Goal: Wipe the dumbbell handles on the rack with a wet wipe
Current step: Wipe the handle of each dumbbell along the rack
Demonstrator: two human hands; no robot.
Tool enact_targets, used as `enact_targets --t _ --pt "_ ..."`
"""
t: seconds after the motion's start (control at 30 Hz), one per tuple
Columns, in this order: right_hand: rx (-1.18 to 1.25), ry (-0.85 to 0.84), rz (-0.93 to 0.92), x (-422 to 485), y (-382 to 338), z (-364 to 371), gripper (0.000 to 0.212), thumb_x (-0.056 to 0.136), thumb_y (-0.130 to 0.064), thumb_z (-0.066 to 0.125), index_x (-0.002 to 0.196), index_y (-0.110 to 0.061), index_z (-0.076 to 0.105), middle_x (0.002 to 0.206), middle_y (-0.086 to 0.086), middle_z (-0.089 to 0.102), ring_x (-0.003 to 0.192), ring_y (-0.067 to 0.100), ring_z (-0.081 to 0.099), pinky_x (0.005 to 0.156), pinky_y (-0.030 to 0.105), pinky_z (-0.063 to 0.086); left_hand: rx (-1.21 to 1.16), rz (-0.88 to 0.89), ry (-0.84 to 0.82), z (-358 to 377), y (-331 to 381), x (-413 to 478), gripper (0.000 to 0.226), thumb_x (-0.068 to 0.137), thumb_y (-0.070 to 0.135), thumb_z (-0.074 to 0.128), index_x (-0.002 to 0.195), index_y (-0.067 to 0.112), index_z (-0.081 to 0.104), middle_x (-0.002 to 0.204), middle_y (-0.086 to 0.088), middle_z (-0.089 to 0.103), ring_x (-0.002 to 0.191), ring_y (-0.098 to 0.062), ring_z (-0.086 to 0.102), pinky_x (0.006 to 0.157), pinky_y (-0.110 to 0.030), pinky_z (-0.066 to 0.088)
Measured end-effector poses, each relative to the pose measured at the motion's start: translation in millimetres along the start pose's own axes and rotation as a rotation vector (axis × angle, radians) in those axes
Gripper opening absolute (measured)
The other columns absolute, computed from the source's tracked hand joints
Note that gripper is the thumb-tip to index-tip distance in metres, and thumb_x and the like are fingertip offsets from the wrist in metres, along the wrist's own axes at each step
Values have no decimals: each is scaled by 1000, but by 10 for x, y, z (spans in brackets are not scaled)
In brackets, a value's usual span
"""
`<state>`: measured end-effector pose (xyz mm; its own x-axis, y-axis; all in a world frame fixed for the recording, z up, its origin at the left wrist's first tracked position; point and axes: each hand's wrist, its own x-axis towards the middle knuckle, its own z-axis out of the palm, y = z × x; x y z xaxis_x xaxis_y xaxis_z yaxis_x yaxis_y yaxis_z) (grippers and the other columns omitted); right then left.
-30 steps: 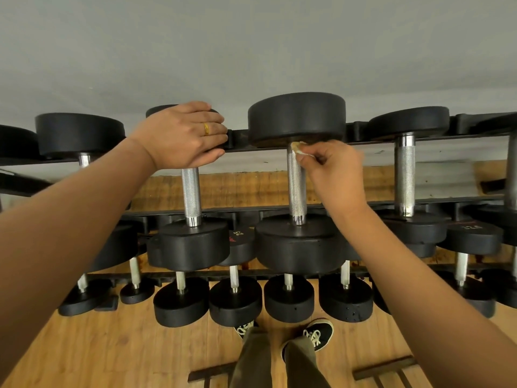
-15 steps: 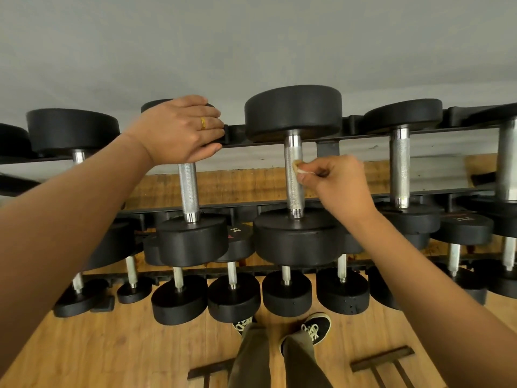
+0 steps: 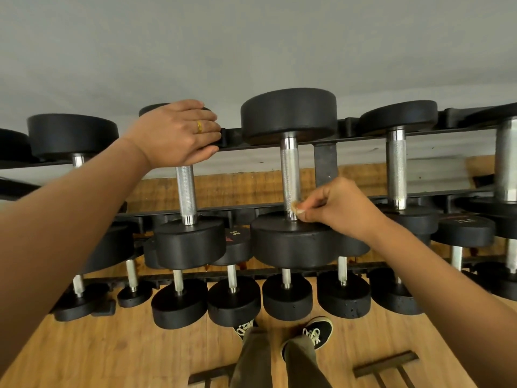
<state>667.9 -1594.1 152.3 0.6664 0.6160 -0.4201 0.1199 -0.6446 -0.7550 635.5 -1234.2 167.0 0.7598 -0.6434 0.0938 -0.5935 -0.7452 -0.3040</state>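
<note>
Dumbbell (image 3: 289, 169) lies front-to-back; right hand (image 3: 341, 208) pinches pad (image 3: 295, 205)

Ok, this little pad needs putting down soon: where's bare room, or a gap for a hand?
Bare wood floor left of the shoes, before the bottom row. A hand passes between the held dumbbell's handle and the wiped handle. Lower tiers are crowded.

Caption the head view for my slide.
Right hand pinches a small scrap against a dumbbell handle; left hand holds the neighbouring dumbbell on the rack.
</note>
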Motion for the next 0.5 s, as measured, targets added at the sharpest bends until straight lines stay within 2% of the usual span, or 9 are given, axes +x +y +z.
enact_targets --t 0.1,0.2,0.27,0.33,0.43,0.5 --pt "-113 -28 -57 8 -8 -39 12 83 -16 81 91 -25 79 89 -19 73 87 -9 65 96 24 53 -5 -3 1 -7 -2 13 46 110 34 41 116 3 74 119 -16 73 119 -34 66 113 -48 39" --pt "-172 168 -238 85 -55 -120 17 87 -16 77 103 -21 78 99 -11 74 86 -6 64 91 24 55 1 -1 15 3 -7 5 44 109 33 43 115 3 74 118 -16 73 119 -34 66 113 -48 39" --pt "-263 329 -434 161 -71 -172 21 88 -8 74 108 -15 76 104 -2 73 92 6 67 91 30 57 3 2 17 7 -11 -2 43 109 33 44 115 3 75 118 -15 74 119 -33 66 113 -47 39" --pt "-416 393 -645 260 -58 -200 28 84 3 74 109 -8 75 112 8 73 102 21 71 93 36 57 3 1 17 15 -8 -4 44 110 33 43 115 3 75 118 -15 74 119 -33 66 113 -47 39" --pt "-687 338 -858 421 15 -220 44 77 10 75 119 -4 71 127 14 68 119 31 65 100 44 54 4 0 25 19 -11 -2 44 110 33 43 114 4 75 117 -14 74 118 -33 66 113 -46 39" --pt "-809 273 -943 507 75 -262 53 76 11 74 127 -4 66 133 14 64 126 31 60 106 44 48 5 2 30 23 -10 -3 44 110 33 43 113 3 75 115 -14 74 117 -33 66 112 -46 40"
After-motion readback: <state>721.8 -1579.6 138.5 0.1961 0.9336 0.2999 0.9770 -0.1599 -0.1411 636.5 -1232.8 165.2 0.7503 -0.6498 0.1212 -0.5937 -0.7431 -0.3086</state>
